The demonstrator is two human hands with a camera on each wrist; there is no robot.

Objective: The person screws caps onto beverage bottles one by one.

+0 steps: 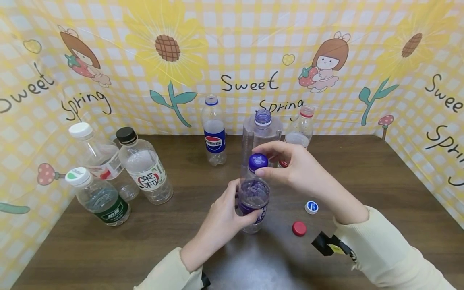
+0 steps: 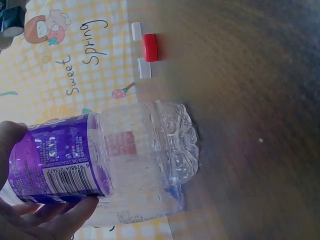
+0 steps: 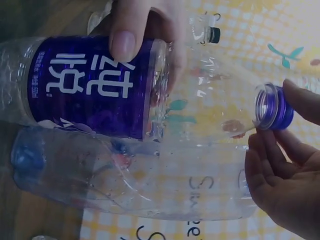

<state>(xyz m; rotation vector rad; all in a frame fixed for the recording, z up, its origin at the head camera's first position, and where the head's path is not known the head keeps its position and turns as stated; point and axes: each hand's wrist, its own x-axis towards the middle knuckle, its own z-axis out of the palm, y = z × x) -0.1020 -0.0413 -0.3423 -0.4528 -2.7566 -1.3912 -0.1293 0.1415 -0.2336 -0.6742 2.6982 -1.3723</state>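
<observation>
A clear plastic bottle [image 1: 255, 192] with a purple label [image 3: 95, 85] stands nearly upright before me. My left hand [image 1: 224, 213] grips it around the label, thumb on the near side in the head view. On its mouth is a purple cap [image 1: 258, 162], which my right hand [image 1: 290, 164] pinches between thumb and fingers. In the right wrist view the cap [image 3: 283, 107] sits at the end of the neck; whether it is screwed tight I cannot tell. Just behind stands a larger uncapped bottle [image 1: 250, 133], partly hidden by the right hand.
An uncapped Pepsi bottle [image 1: 214, 139] and a red-ringed bottle [image 1: 300, 128] stand at the back. On the left are capped bottles: white-capped [image 1: 103, 155], black-capped [image 1: 146, 171] and green-labelled [image 1: 103, 201]. A blue-and-white cap [image 1: 311, 207] and a red cap [image 1: 299, 228] lie at right.
</observation>
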